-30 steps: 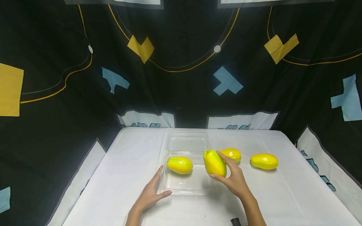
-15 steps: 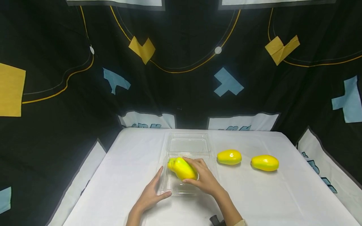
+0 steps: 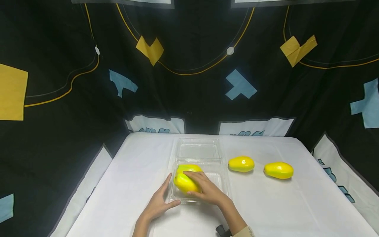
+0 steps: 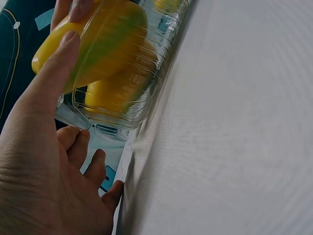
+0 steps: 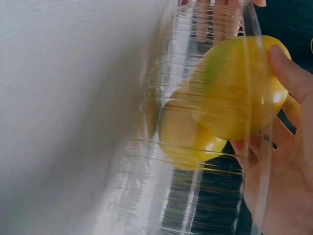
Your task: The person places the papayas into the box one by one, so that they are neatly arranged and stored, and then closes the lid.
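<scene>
R hand (image 3: 208, 191) grips fruit (image 3: 186, 184), fingers + thumb, partly inside clear box (image 3: 216, 177), beside 2nd fruit (image 3: 190, 168); can't tell if fully down. L hand (image 3: 158, 203) spread nr box edge. Fruit prob. light, stiff, slick; hold round middle.

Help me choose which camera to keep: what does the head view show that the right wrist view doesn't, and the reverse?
Only head: a loose yellow fruit right of the clear container, and a second loose fruit farther right.

Only right wrist: the right hand's palm side, and the container's ribbed wall close up.

Both: that hand holding one fruit, another fruit beside it, and part of the left hand.
</scene>
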Demonstrator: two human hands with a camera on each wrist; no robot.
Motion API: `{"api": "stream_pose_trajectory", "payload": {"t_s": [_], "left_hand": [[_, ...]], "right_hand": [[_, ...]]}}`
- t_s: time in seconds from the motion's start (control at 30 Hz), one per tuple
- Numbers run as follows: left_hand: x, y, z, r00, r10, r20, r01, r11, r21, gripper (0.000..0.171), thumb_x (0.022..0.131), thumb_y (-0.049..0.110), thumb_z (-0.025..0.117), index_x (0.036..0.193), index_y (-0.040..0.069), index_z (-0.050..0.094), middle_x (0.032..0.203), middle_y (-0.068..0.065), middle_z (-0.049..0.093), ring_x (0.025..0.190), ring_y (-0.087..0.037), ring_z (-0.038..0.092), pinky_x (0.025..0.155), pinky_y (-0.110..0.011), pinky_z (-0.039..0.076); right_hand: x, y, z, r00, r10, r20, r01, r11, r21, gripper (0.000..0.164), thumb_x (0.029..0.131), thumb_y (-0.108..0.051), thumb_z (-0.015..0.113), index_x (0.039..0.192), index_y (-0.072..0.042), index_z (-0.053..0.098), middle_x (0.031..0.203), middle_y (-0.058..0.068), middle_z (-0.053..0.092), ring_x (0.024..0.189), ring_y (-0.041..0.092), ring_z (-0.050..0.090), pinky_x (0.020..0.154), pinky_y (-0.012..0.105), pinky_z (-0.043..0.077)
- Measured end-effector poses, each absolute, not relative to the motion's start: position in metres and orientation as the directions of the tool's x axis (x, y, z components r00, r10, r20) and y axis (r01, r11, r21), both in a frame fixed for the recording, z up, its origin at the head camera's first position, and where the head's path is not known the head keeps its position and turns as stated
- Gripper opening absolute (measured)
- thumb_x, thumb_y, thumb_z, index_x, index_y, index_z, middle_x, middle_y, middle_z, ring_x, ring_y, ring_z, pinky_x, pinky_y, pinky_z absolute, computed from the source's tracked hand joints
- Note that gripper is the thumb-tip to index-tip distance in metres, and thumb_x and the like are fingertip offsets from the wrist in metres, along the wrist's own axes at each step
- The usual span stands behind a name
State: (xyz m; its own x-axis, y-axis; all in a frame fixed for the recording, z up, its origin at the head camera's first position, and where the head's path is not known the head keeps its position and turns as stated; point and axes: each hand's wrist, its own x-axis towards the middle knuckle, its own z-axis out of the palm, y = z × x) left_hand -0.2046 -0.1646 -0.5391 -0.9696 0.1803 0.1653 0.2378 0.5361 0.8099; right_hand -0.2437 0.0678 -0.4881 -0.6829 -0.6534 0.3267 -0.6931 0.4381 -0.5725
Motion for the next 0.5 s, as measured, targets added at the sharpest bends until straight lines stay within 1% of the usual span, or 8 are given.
{"api": "stream_pose_trajectory", "payload": {"t_s": [0.17, 0.3, 0.5], "left_hand": [[-0.2044, -0.1652, -0.5381, -0.972, 0.180, 0.153, 0.228, 0.541, 0.809, 0.100, 0.073, 0.044, 0.075, 0.149, 0.027, 0.013, 0.151, -0.010, 0.018, 0.134, -0.039, 0.022, 0.099, -0.067, 0.022], [-0.2047, -0.1650, -0.5371, -0.974, 0.182, 0.138, 0.216, 0.541, 0.813, 0.100, 0.073, 0.045, 0.074, 0.149, 0.028, 0.012, 0.152, -0.009, 0.017, 0.134, -0.039, 0.022, 0.100, -0.066, 0.022], [-0.2041, -0.1646, -0.5356, -0.973, 0.187, 0.136, 0.217, 0.530, 0.820, 0.099, 0.074, 0.043, 0.075, 0.149, 0.029, 0.012, 0.152, -0.010, 0.016, 0.134, -0.040, 0.021, 0.099, -0.068, 0.022]], "right_hand": [[-0.2435, 0.0655, -0.4918, -0.687, -0.665, 0.294, -0.686, 0.459, -0.565, 0.064, 0.087, -0.041, 0.061, 0.143, -0.025, 0.033, 0.143, -0.008, 0.037, 0.130, 0.018, 0.034, 0.104, 0.049, 0.032], [-0.2424, 0.0632, -0.4918, -0.688, -0.664, 0.294, -0.686, 0.461, -0.563, 0.064, 0.087, -0.041, 0.061, 0.142, -0.024, 0.035, 0.142, -0.008, 0.039, 0.128, 0.019, 0.035, 0.102, 0.051, 0.034], [-0.2424, 0.0601, -0.4951, -0.719, -0.646, 0.255, -0.648, 0.490, -0.583, 0.064, 0.085, -0.041, 0.062, 0.142, -0.026, 0.035, 0.136, -0.008, 0.045, 0.119, 0.016, 0.039, 0.096, 0.051, 0.040]]}}
